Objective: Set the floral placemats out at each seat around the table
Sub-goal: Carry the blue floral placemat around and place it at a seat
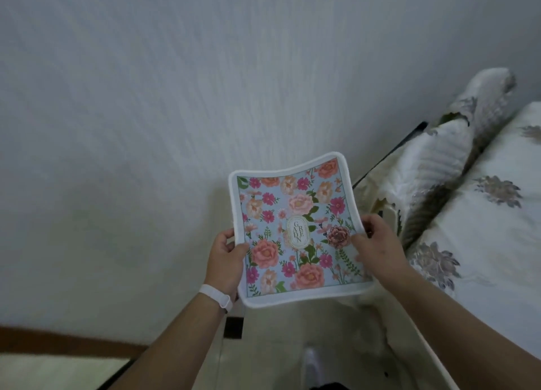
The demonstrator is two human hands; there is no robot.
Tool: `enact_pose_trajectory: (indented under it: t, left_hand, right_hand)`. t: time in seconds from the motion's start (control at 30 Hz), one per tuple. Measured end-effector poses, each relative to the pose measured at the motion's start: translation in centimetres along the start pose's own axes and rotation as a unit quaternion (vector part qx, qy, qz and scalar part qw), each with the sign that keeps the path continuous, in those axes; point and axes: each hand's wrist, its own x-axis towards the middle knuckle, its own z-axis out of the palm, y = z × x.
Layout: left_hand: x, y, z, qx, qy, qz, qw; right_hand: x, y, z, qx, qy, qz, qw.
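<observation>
The floral placemat point(295, 228) is held in the air before the wall, the left hand point(227, 260) and the right hand point(373, 243) each pinching one side edge, and it sags between them, so it seems light and soft.
</observation>
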Motion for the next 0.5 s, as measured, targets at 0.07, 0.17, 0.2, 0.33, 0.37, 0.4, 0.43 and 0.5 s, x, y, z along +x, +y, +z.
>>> enact_pose_trajectory:
  t: [0.07,0.17,0.2,0.33,0.37,0.4,0.43,0.5]
  left_hand:
    - [2.7,1.8,2.4,0.009,-0.019,0.005,1.000]
    - [5.7,3.5,5.5,0.019,-0.058,0.008,0.998]
    - [6.6,3.9,6.4,0.021,-0.071,0.007,0.997]
    - [10.6,5.0,9.4,0.043,-0.103,-0.003,0.994]
    - [12.0,5.2,10.5,0.050,-0.115,-0.007,0.992]
    - [13.2,5.3,11.3,0.056,-0.128,-0.010,0.990]
    - [14.2,5.5,12.2,0.059,-0.140,-0.011,0.988]
    - [16.4,5.9,14.3,0.064,-0.168,-0.013,0.984]
  right_hand:
    - [2.2,-0.8,-1.0,0.014,0.026,0.011,1.000]
    - [4.9,-1.1,-2.0,0.016,0.058,0.033,0.998]
    - [5.7,-1.1,-2.2,0.015,0.070,0.039,0.997]
    - [8.4,-1.0,-3.3,0.024,0.124,0.054,0.991]
    - [9.2,-0.9,-3.6,0.028,0.141,0.061,0.988]
    - [9.8,-0.8,-3.7,0.033,0.152,0.066,0.986]
    - [10.2,-0.8,-3.9,0.035,0.162,0.071,0.984]
    - [11.4,-0.9,-4.3,0.032,0.193,0.085,0.977]
